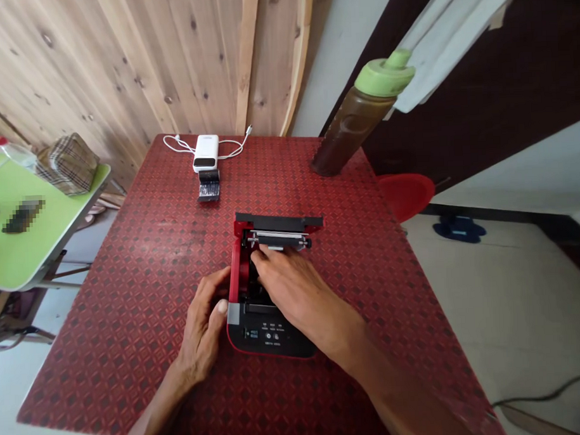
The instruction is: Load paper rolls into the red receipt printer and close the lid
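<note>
Device is looking smooth plast. w/ shiny metal-look rod; wall is showing knotty wd.; tabletop is giving semi-gloss sheen.

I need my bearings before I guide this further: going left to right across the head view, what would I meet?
Plaid bag → left hand → red-and-black device with its lid up → green-capped bottle → dark blue item on the floor.
</note>
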{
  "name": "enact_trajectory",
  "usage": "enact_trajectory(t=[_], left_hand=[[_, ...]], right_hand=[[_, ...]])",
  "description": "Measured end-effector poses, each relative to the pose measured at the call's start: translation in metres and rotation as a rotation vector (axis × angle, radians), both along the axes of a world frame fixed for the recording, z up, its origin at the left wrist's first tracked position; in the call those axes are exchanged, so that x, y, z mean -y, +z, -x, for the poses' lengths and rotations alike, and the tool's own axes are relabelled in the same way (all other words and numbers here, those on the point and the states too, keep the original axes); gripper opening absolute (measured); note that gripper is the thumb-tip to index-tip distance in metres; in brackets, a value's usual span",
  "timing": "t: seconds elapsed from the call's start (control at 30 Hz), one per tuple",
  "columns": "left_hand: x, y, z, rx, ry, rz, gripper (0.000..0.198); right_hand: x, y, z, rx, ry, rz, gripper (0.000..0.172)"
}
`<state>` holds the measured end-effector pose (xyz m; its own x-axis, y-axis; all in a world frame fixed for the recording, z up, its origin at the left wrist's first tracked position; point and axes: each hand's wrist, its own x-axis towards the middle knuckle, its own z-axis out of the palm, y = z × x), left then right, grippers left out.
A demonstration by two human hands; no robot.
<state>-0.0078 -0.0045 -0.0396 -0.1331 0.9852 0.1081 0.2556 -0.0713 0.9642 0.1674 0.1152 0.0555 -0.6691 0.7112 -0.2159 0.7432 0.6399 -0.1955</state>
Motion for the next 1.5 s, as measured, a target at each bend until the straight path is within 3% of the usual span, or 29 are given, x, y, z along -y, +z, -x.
enact_trajectory(t=[0.13,0.3,0.53,0.83,1.03,1.17,1.23,1.33,1.4,1.5], left_hand=[[0.001,-0.001,-0.001,0.015,0.013,0.012,0.052],[0.001,0.002,-0.003,0.038,0.037,0.044,0.053],[0.000,0.005,-0.002,0.004,0.051,0.059,0.056],[-0.003,0.007,0.000,-0.004,0.062,0.065,0.053],[-0.007,0.011,0.000,-0.006,0.065,0.103,0.063],[-0.006,0.008,0.005,0.001,0.087,0.166,0.063],[-0.004,0.005,0.008,0.024,0.099,0.189,0.067],[0.001,0.003,0.008,0.120,0.023,0.152,0.089],[0.005,0.003,0.006,0.129,-0.039,0.091,0.098],[0.008,0.003,0.004,0.049,-0.085,0.033,0.093]], right_hand=[[0.002,0.005,0.000,0.015,0.001,0.021,0.042],[0.007,0.001,-0.001,-0.077,-0.055,-0.100,0.039],[0.013,-0.007,-0.005,-0.181,-0.008,-0.219,0.032],[0.025,0.005,-0.011,-0.198,-0.076,-0.231,0.010],[0.025,0.006,-0.012,-0.268,-0.103,-0.280,0.014],[0.046,0.025,-0.036,-0.444,-0.147,-0.348,0.016],[0.055,0.038,-0.063,-0.629,-0.235,-0.313,0.017],[0.053,0.038,-0.114,-0.860,-0.586,-0.301,0.020],[0.038,0.020,-0.145,-1.043,-0.837,-0.336,0.031],[0.006,-0.025,-0.167,-1.250,-1.045,-0.356,0.042]])
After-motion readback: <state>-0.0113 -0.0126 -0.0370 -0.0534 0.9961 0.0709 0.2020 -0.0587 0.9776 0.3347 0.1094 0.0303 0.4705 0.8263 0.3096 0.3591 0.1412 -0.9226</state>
